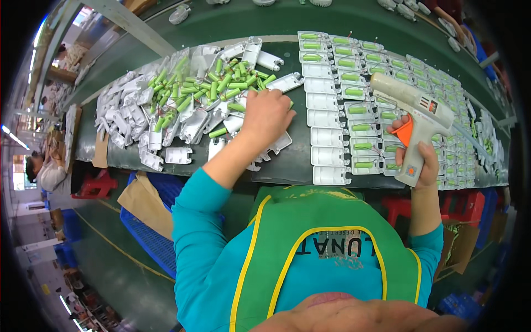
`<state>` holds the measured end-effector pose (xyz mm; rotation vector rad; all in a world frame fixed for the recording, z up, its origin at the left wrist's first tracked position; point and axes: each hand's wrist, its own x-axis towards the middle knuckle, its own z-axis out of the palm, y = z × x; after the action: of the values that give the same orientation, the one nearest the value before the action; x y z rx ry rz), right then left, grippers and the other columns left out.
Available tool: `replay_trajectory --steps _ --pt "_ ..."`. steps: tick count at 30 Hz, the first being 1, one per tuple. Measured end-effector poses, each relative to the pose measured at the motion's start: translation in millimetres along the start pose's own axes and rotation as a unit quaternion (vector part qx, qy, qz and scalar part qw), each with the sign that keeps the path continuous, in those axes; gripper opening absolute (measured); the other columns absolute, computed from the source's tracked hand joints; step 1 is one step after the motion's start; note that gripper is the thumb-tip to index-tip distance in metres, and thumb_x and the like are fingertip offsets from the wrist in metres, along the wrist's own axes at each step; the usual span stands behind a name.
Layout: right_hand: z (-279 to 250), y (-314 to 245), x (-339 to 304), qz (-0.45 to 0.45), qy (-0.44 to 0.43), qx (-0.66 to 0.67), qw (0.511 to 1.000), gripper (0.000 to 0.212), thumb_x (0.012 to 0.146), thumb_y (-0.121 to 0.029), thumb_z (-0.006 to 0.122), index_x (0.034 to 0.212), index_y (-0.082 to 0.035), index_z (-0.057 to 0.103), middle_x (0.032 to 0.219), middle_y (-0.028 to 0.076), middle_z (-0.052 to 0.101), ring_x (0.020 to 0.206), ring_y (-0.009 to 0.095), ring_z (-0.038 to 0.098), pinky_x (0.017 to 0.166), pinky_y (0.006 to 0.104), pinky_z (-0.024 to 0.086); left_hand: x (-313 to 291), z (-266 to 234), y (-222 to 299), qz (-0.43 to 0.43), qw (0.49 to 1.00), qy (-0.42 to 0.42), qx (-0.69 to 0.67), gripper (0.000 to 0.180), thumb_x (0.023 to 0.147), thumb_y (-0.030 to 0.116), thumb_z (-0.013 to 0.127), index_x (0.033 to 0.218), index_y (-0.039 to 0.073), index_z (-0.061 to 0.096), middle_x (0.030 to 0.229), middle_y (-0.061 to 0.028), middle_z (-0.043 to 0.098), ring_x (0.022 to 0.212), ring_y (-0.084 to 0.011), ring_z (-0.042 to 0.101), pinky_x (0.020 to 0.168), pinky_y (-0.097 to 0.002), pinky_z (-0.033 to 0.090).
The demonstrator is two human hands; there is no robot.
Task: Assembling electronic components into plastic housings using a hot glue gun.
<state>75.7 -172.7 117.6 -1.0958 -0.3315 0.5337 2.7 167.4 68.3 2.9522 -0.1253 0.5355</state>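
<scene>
My right hand (423, 160) is wrapped round the grip of a grey glue gun (423, 105) with an orange trigger (404, 131). Its nozzle points left, above rows of white plastic shells (362, 126) that each hold a green battery cell. My left hand (268, 115) is at the right side of a heap of loose green battery cells (224, 83), its fingers curled down. Green cells show right at its fingertips, and the fingers look closed on one, though the hand partly hides it. Between my hands stands a column of white shells (323, 119), most without a cell.
Left of the cells lies a pile of white shells (121, 105) on the dark table (276, 176). A blue crate (144, 232) with brown cardboard (145, 205) and red stools (95, 185) are below the edge. Another person (52, 171) sits far left. A green conveyor (243, 22) runs behind.
</scene>
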Motion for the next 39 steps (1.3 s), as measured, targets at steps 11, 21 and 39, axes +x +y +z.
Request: replay_trajectory --steps 11,21,39 --pt "1.2 -0.5 35.5 0.033 -0.014 -0.047 0.998 0.055 0.086 -0.029 0.057 0.128 0.004 0.045 0.114 0.015 0.059 0.111 0.026 0.057 0.061 0.0247 0.055 33.0 11.3 -14.2 -0.040 0.992 -0.105 -0.050 0.020 0.071 0.027 0.073 0.082 0.012 0.068 0.092 -0.0094 0.062 0.093 -0.0282 0.058 0.078 -0.0445 0.042" --pt "6.7 13.5 80.8 0.062 -0.040 -0.093 0.993 0.040 0.090 -0.027 0.056 0.122 -0.004 0.052 0.108 0.009 0.062 0.097 0.015 0.060 0.060 0.0242 0.051 117.1 55.8 -16.1 -0.025 0.998 -0.047 -0.039 0.019 0.074 0.028 0.073 0.086 0.014 0.067 0.089 -0.0022 0.065 0.093 -0.0235 0.059 0.082 -0.0423 0.038" --pt "5.8 38.5 107.9 0.144 0.002 -0.221 0.965 0.038 0.092 -0.037 0.057 0.113 -0.006 0.059 0.100 0.004 0.065 0.089 0.011 0.060 0.065 0.0271 0.048 116.7 99.2 -24.6 -0.045 0.991 0.021 -0.125 0.011 0.069 0.017 0.075 0.077 0.015 0.069 0.104 -0.0011 0.060 0.109 -0.0255 0.051 0.087 -0.0429 0.040"
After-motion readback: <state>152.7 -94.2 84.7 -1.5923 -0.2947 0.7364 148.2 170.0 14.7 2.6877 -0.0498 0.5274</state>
